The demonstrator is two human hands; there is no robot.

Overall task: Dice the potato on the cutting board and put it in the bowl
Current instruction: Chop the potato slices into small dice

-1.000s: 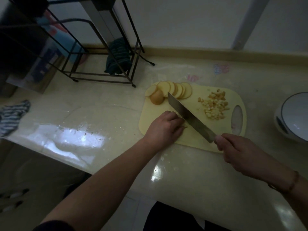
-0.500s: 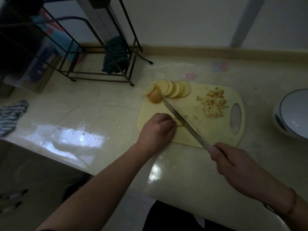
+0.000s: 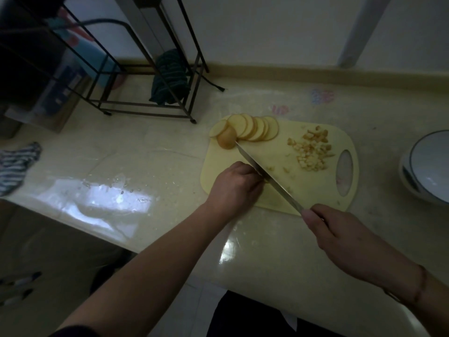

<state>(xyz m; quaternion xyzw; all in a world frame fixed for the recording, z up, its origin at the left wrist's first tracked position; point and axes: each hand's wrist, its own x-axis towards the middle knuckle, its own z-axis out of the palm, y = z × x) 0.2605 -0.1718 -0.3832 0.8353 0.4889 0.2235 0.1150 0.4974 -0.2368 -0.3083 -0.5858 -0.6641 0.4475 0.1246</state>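
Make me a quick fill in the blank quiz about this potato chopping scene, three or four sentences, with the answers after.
1. The right hand grips the ____ by its handle.
2. The slices are fanned out at the board's far ____ corner.
3. The diced pile lies on the board, so the bowl holds ____ potato.
4. The left hand presses down on the ____ side of the blade.

Answers: knife; left; no; left
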